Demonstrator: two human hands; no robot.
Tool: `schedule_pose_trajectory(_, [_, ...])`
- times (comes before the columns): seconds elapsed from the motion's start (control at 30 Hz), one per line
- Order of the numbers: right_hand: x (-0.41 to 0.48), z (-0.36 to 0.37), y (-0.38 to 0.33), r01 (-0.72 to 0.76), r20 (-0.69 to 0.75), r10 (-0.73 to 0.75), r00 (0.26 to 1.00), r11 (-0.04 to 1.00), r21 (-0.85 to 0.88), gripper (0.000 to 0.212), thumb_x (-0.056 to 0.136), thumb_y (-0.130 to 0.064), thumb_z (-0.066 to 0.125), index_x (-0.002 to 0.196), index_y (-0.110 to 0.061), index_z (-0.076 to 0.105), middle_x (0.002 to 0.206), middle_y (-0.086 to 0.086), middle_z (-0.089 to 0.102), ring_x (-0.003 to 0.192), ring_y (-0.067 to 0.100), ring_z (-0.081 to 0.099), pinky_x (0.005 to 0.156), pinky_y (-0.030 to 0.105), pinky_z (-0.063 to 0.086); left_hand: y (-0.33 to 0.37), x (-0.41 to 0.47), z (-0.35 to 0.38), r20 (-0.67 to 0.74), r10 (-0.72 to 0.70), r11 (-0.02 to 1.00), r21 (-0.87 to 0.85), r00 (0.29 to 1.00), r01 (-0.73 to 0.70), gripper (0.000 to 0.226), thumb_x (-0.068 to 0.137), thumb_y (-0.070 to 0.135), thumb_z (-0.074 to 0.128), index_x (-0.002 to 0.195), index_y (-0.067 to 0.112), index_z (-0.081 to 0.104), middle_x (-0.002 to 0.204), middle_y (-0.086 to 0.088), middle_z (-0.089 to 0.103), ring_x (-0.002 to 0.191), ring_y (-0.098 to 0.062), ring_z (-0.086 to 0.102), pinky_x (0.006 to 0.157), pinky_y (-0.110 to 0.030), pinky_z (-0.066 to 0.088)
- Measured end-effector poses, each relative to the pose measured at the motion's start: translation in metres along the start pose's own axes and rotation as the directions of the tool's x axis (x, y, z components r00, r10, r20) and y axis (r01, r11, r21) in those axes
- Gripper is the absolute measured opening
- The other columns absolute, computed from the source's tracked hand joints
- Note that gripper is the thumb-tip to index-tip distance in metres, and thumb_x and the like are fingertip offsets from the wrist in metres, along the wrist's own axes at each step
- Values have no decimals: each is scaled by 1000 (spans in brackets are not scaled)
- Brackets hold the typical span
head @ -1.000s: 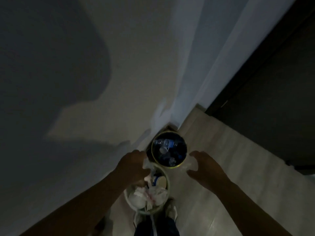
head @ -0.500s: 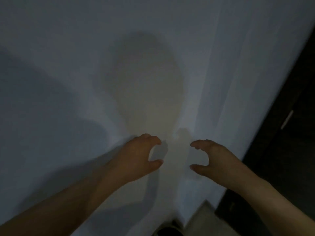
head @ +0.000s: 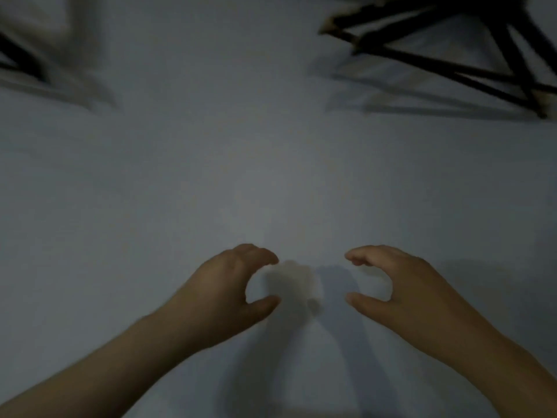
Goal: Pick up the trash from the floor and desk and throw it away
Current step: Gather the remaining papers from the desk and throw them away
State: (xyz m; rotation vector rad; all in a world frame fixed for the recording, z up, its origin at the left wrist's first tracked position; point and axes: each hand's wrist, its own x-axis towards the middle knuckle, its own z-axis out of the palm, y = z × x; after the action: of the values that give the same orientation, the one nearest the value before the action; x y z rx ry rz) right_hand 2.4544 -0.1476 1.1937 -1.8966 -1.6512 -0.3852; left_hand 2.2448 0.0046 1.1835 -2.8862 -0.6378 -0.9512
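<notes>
My left hand (head: 223, 294) and my right hand (head: 401, 285) are raised side by side in front of a plain pale wall (head: 271, 176). Each hand is empty, with fingers and thumb loosely curved into a C shape facing the other hand. A gap of bare wall with soft hand shadows lies between them. No trash and no bin is in view.
Dark angular wall shelving (head: 452, 52), blurred by motion, hangs at the upper right. A similar dark blurred shape (head: 39, 61) sits at the upper left. The light is dim.
The view has swung up from the two trash bins on the floor to the wall. Both hands rose with it, empty, and the dark shelving came into view at the top.
</notes>
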Motion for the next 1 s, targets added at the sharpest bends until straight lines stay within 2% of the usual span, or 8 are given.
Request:
schedule_pose_trajectory(0.1, [31,21,-55,135,29,-138,990,986,98,44,79,-45,66,119,-46,49,115,-33,49,108,-13,45,89,4,32,-29,-41,-53,-58,-122,983,133,991,129,52,84,55,57,132,39,46,129,23,49,111,5,47,88,0,27])
schedule_pose_trajectory(0.27, [66,53,-176,366,15,-381,924,897,246,41,79,-45,64,116,-50,48,114,-34,47,109,-18,40,90,3,32,-72,-128,-144,-165,-293,897,292,942,331,51,83,58,56,130,41,46,123,28,47,101,11,43,76,7,26])
schedule_pose_trajectory(0.4, [70,78,-288,514,-16,-544,839,782,352,44,80,-47,64,122,-43,51,117,-30,49,111,-12,44,95,10,35,-89,-222,-216,-234,-412,800,369,881,472,51,81,58,56,129,40,47,125,27,49,113,8,47,94,-7,36])
schedule_pose_trajectory(0.47, [63,91,-347,571,-40,-608,793,717,400,45,81,-47,64,123,-42,50,118,-30,49,112,-11,45,95,11,35,-92,-271,-252,-263,-470,740,404,843,538,51,82,56,58,129,40,47,125,26,47,114,7,47,96,-9,36])
schedule_pose_trajectory(0.6, [38,112,-467,654,-98,-709,698,576,490,47,81,-48,64,126,-42,50,120,-31,48,112,-13,44,90,5,32,-92,-362,-328,-324,-535,634,456,780,624,48,81,47,65,126,34,54,122,19,54,109,3,51,91,-8,36])
schedule_pose_trajectory(0.77, [-4,127,-609,705,-152,-803,577,396,588,50,81,-47,66,127,-41,50,120,-28,50,111,-9,47,87,4,37,-86,-479,-409,-402,-621,466,501,673,729,51,80,56,61,127,41,49,123,27,49,110,6,50,96,-16,42])
schedule_pose_trajectory(0.83, [-20,133,-659,712,-168,-828,536,335,617,49,79,-45,68,125,-39,53,117,-27,50,107,-11,45,84,-2,32,-83,-523,-435,-429,-656,400,500,621,768,53,78,58,58,127,42,48,123,27,48,110,7,50,96,-18,45])
schedule_pose_trajectory(1.0, [-51,159,-764,736,-172,-892,418,222,640,48,79,-44,68,124,-38,52,113,-29,45,111,-10,46,90,5,32,-91,-610,-479,-510,-693,255,487,509,836,54,72,62,52,124,47,46,107,37,39,101,14,47,77,0,38])
